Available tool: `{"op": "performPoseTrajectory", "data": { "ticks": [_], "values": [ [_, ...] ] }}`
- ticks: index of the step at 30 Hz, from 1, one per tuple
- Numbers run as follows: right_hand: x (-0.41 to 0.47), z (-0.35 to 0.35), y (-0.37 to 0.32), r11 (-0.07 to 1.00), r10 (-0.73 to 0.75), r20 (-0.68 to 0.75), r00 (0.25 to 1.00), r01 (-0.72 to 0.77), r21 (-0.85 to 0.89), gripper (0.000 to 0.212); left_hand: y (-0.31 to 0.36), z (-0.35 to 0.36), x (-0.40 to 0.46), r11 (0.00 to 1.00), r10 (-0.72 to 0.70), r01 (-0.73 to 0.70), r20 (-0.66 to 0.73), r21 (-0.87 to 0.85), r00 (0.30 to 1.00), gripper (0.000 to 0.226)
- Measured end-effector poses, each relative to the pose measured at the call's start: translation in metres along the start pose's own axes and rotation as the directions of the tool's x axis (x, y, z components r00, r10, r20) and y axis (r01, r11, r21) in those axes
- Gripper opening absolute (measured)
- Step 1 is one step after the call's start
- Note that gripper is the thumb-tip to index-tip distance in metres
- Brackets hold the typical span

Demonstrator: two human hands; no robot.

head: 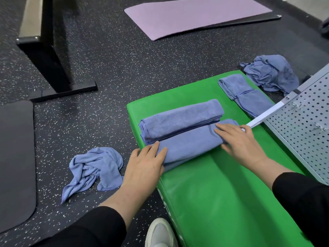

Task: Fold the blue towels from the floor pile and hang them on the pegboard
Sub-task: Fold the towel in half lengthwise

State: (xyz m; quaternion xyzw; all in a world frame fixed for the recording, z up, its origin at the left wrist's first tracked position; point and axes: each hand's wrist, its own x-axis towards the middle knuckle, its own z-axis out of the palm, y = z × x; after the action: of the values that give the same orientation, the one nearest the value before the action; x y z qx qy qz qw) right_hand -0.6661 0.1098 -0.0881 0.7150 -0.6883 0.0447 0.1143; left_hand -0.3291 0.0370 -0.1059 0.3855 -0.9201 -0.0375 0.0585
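On a green padded block (222,193) lies a blue towel (188,145) folded into a long strip. My left hand (146,163) rests flat on its left end and my right hand (238,141) presses flat on its right end, fingers spread. Just behind it lies a second folded blue towel (181,118). A third folded towel (243,93) lies at the block's far right. One crumpled blue towel (94,168) sits on the floor left of the block, and a crumpled pile (272,73) lies behind it. The grey pegboard (302,125) stands at the right.
Speckled black rubber floor all around. A black bench frame (51,63) stands at the back left, a purple mat (195,15) lies at the back, a dark mat (16,157) at the left edge. A white shoe (160,234) shows at the bottom.
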Motion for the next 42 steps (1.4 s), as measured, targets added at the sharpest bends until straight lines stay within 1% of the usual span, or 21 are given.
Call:
{"op": "performPoseTrajectory", "data": {
  "ticks": [2, 4, 6, 7, 9, 11, 13, 14, 16, 18, 25, 28, 30, 32, 33, 34, 35, 36, 38, 40, 42],
  "values": [
    [0.002, 0.0, 0.004, 0.999, -0.041, 0.024, 0.999, 0.041, 0.017, 0.058, -0.002, 0.002, 0.0, 1.0, -0.006, 0.006, -0.053, 0.001, 0.999, 0.053],
    [0.006, -0.004, 0.009, 0.998, -0.058, 0.027, 0.998, 0.057, 0.038, 0.058, -0.002, 0.001, 0.003, 1.0, 0.0, 0.0, -0.15, -0.003, 0.989, 0.049],
    [0.011, -0.01, 0.013, 0.998, -0.047, 0.007, 0.999, 0.046, 0.043, 0.058, -0.003, -0.002, 0.008, 1.0, 0.009, -0.01, -0.222, -0.003, 0.975, 0.045],
    [0.013, -0.012, 0.014, 0.999, -0.03, -0.005, 1.0, 0.03, 0.029, 0.058, -0.004, -0.002, 0.01, 1.0, 0.004, -0.004, -0.23, 0.001, 0.973, 0.046],
    [0.014, -0.011, 0.01, 1.0, 0.003, 0.008, 1.0, -0.003, -0.002, 0.057, -0.004, -0.001, 0.011, 1.0, -0.02, 0.022, -0.186, 0.01, 0.982, 0.051],
    [0.009, -0.003, 0.002, 1.0, -0.005, 0.087, 0.996, 0.006, -0.008, 0.057, -0.004, 0.0, 0.007, 0.999, -0.031, 0.033, -0.101, 0.01, 0.994, 0.058],
    [0.0, 0.002, -0.002, 1.0, -0.006, 0.147, 0.989, 0.006, 0.002, 0.053, -0.003, 0.001, -0.001, 1.0, -0.013, 0.013, -0.049, 0.0, 0.999, 0.055],
    [-0.003, 0.002, -0.002, 1.0, 0.012, 0.172, 0.985, -0.014, 0.008, 0.055, -0.004, 0.001, -0.005, 1.0, -0.006, 0.006, -0.036, -0.003, 0.999, 0.054],
    [-0.006, -0.001, -0.001, 0.999, 0.043, 0.223, 0.974, -0.047, 0.014, 0.069, -0.005, 0.001, -0.011, 1.0, -0.004, 0.004, -0.009, -0.002, 1.0, 0.059],
    [-0.007, -0.004, 0.0, 0.998, 0.049, 0.253, 0.966, -0.057, 0.023, 0.076, -0.006, 0.002, -0.014, 1.0, -0.011, 0.011, 0.008, 0.003, 1.0, 0.061],
    [0.002, -0.017, -0.013, 0.99, 0.11, 0.298, 0.948, -0.131, 0.051, 0.077, 0.0, -0.006, -0.013, 0.999, -0.035, 0.036, 0.016, -0.022, 0.999, 0.061],
    [0.006, -0.023, -0.021, 0.985, 0.124, 0.272, 0.954, -0.151, 0.081, 0.076, 0.0, -0.016, -0.013, 0.998, -0.044, 0.044, -0.005, -0.049, 0.999, 0.06],
    [0.017, -0.031, -0.035, 0.981, 0.115, 0.202, 0.973, -0.143, 0.133, 0.071, -0.004, -0.026, -0.014, 0.996, -0.048, 0.042, -0.078, -0.077, 0.996, 0.056],
    [0.041, -0.048, -0.063, 0.971, 0.04, 0.106, 0.994, -0.064, 0.232, 0.063, -0.018, -0.036, -0.018, 0.991, -0.069, 0.05, -0.158, -0.121, 0.985, 0.048],
    [0.058, -0.058, -0.083, 0.957, -0.012, 0.057, 0.998, -0.005, 0.29, 0.059, -0.029, -0.041, -0.021, 0.989, -0.086, 0.062, -0.175, -0.137, 0.981, 0.044],
    [0.075, -0.069, -0.108, 0.935, -0.071, 0.025, 0.997, 0.058, 0.349, 0.056, -0.042, -0.046, -0.026, 0.986, -0.109, 0.084, -0.169, -0.147, 0.979, 0.042],
    [0.092, -0.08, -0.136, 0.908, -0.129, 0.03, 0.991, 0.106, 0.407, 0.054, -0.058, -0.049, -0.033, 0.982, -0.14, 0.117, -0.155, -0.146, 0.978, 0.04],
    [0.108, -0.09, -0.166, 0.881, -0.188, 0.073, 0.979, 0.135, 0.453, 0.052, -0.077, -0.052, -0.041, 0.978, -0.175, 0.157, -0.131, -0.135, 0.976, 0.039],
    [0.137, -0.099, -0.228, 0.87, -0.309, 0.245, 0.919, 0.169, 0.462, 0.045, -0.118, -0.057, -0.062, 0.965, -0.255, 0.252, -0.042, -0.077, 0.966, 0.037],
    [0.165, -0.088, -0.289, 0.886, -0.405, 0.433, 0.806, 0.229, 0.402, 0.038, -0.161, -0.059, -0.087, 0.933, -0.355, 0.358, 0.098, -0.02, 0.93, 0.028],
    [0.185, -0.061, -0.34, 0.893, -0.442, 0.578, 0.686, 0.274, 0.357, 0.032, -0.197, -0.056, -0.114, 0.906, -0.417, 0.423, 0.181, 0.001, 0.891, 0.024]
  ]
}}
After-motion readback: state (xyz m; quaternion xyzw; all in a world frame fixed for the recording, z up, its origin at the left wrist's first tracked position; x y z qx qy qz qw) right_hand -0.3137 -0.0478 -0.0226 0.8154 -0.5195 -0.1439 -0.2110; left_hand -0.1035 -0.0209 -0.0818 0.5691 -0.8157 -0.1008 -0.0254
